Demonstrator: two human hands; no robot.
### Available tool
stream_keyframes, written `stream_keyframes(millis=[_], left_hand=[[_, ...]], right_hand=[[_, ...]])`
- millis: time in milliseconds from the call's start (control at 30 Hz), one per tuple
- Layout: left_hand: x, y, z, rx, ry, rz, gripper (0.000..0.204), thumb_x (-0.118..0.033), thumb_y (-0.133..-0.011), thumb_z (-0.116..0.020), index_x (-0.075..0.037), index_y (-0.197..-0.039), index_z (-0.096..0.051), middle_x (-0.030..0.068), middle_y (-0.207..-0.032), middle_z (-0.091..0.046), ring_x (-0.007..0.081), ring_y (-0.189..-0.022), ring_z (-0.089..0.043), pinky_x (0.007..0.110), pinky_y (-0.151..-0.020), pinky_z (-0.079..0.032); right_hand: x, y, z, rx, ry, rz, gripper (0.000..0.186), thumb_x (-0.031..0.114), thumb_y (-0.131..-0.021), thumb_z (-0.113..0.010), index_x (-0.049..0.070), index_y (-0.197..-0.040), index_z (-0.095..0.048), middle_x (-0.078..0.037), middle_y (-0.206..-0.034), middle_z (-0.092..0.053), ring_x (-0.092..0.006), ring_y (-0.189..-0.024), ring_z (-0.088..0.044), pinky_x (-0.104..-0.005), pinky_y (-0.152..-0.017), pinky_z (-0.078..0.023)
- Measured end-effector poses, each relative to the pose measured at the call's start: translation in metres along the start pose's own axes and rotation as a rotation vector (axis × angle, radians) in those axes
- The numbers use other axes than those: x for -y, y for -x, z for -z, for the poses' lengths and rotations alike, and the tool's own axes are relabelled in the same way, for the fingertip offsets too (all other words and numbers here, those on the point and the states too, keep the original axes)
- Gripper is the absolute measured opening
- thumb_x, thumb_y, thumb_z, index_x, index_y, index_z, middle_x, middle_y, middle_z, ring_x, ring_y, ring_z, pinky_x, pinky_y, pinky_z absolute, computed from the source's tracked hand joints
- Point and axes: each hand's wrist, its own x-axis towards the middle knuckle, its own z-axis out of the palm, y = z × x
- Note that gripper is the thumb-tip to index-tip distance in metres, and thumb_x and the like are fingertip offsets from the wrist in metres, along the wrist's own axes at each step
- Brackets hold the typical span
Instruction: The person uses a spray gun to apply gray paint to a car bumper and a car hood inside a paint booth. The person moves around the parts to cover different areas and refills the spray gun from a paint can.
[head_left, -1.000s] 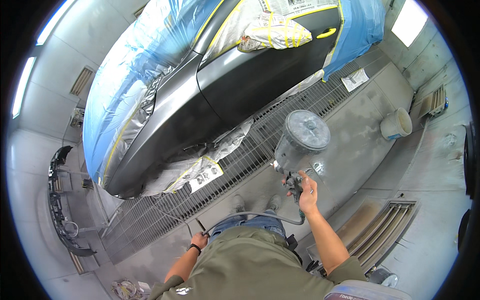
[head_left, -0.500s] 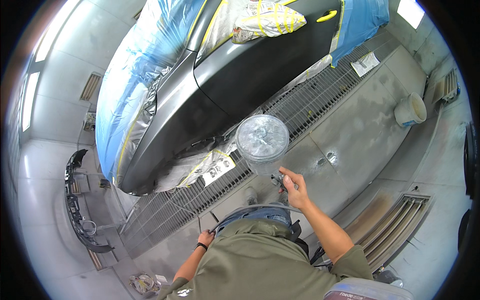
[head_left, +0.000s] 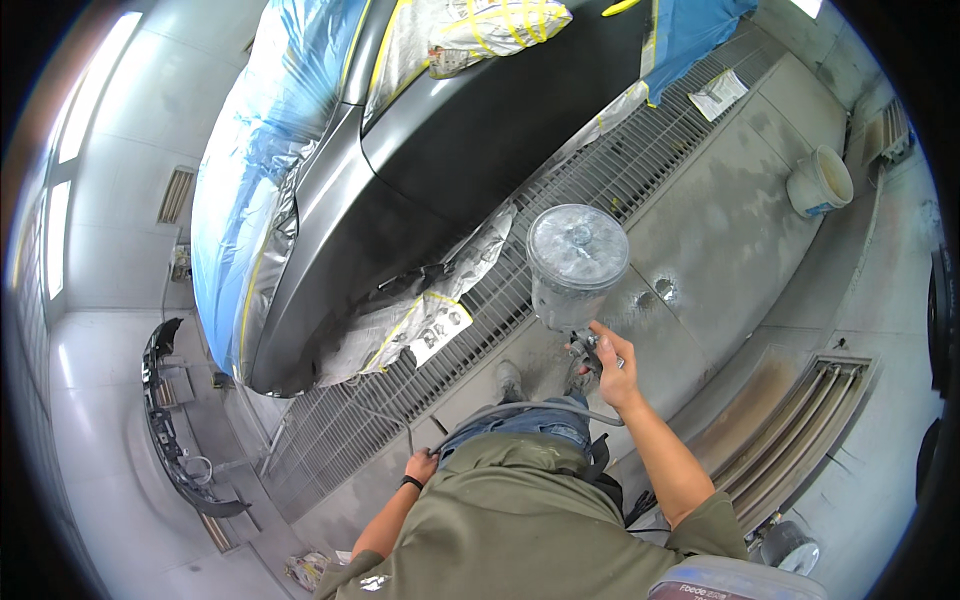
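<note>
My right hand (head_left: 615,372) is closed round the handle of a spray gun (head_left: 580,275), whose clear round cup with a lid stands on top. A grey hose (head_left: 540,405) runs from the gun across my waist to my left side. There my left hand (head_left: 421,466) is closed on the hose, beside my hip. Ahead of me is a car (head_left: 420,180) with a dark grey door and front fender. Blue plastic film (head_left: 255,200) covers its front, and taped paper (head_left: 500,25) wraps the mirror. The gun is apart from the car's side.
Floor grating (head_left: 480,340) runs along the car, with masking paper (head_left: 440,325) over it. A white bucket (head_left: 819,182) stands at the right. A detached black bumper (head_left: 165,430) is at the left. A heater panel with tubes (head_left: 790,440) is at the lower right.
My right hand and the spray gun have moved right, farther from the car's side. The view has shifted a little, and my left hand stays by my hip on the hose.
</note>
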Motion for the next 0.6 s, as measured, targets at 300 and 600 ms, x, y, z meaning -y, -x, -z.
stream_keyframes(millis=[300,600], left_hand=[[-0.014,-0.018,0.012,0.068,-0.099,-0.024,0.04,-0.04,-0.09,-0.061,-0.001,-0.096,-0.065,0.0289,-0.096,-0.068,0.0468,-0.097,-0.064,0.053,-0.085,-0.051],[-0.048,-0.032,0.042,0.031,-0.137,-0.08,0.048,-0.047,-0.091,-0.058,0.001,-0.095,-0.064,0.0302,-0.095,-0.066,0.0472,-0.096,-0.064,0.052,-0.082,-0.05]], right_hand=[[-0.001,0.021,0.019,-0.095,0.004,0.01,0.054,0.036,-0.107,-0.042,-0.008,-0.137,-0.049,-0.018,-0.101,-0.072,-0.0142,-0.077,-0.066,-0.0267,-0.061,-0.053],[0.0,0.041,0.026,-0.186,-0.004,0.038,0.056,0.037,-0.108,-0.039,-0.01,-0.137,-0.046,-0.02,-0.101,-0.071,-0.0178,-0.079,-0.066,-0.0282,-0.063,-0.054]])
